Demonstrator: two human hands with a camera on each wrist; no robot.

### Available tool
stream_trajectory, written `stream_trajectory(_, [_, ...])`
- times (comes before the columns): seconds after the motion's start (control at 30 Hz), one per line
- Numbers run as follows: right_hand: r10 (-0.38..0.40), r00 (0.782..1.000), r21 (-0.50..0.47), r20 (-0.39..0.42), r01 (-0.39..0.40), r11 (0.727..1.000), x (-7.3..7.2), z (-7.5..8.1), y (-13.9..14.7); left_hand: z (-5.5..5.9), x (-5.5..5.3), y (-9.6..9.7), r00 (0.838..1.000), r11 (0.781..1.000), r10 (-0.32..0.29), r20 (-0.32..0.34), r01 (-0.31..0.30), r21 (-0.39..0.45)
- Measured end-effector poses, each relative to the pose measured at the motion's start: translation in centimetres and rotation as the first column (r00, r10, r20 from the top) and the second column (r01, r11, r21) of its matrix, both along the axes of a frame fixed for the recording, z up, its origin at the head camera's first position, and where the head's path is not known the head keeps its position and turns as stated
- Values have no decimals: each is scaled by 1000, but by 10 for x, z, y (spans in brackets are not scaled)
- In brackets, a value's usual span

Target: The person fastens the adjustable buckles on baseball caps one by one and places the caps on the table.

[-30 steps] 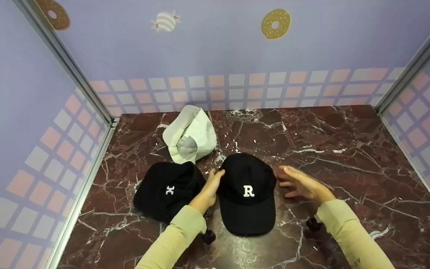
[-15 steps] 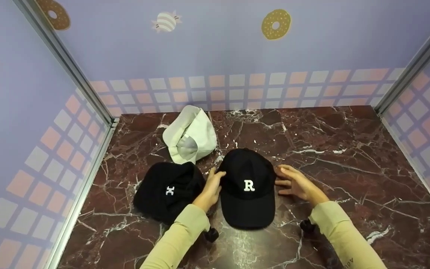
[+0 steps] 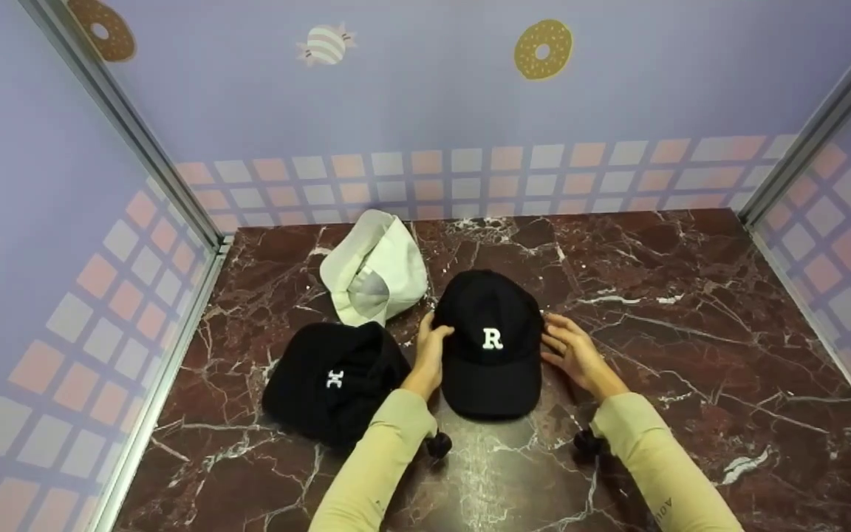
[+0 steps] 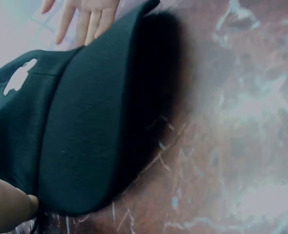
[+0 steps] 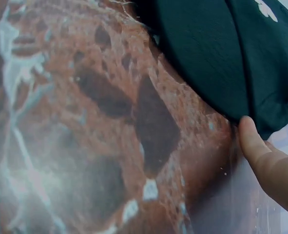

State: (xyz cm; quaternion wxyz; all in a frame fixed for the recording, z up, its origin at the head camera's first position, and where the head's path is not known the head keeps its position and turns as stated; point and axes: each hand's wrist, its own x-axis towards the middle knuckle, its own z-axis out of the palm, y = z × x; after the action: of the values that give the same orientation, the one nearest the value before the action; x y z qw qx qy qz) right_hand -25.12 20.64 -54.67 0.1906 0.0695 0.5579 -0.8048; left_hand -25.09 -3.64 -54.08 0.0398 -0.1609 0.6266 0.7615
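Note:
A black baseball cap (image 3: 492, 347) with a white R faces me in the head view, brim toward me. My left hand (image 3: 429, 355) pinches its left side, thumb over the fabric and the other fingers partly hidden. At the cap's right side, my right hand (image 3: 577, 355) touches the edge with fairly straight, spread fingers. The right wrist view shows that hand's thumb (image 5: 251, 134) against the edge by the brim. In the left wrist view, the brim (image 4: 85, 131) stands off the tabletop, with a dark shadow beneath.
Left of my left hand lies another black cap (image 3: 322, 391) with a small white emblem. Behind it rests a white cap (image 3: 388, 273), its inside partly showing. Dark red marble tabletop (image 3: 677, 347) extends to the right. Patterned purple walls (image 3: 425, 96) enclose the back and sides.
The R cap has moved away from me, toward the back wall. Both hands have moved with it, and the right hand has closed in from a gap to touch its side. The other caps stay put.

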Motion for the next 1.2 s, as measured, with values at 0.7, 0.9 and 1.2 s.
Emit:
stream_trajectory(0.7, [272,948,246,167,-307,919,23,16,16,6,52,0,752,275,-620,222,473,-837])
stream_trajectory(0.9, [239,957,220,165,-272,937,22,15,16,4,44,-2,680,188,-681,271,520,-833])
stream_trajectory(1.2, [119,983,126,140,-137,983,14,14,11,-2,25,2,710,266,-678,192,480,-836])
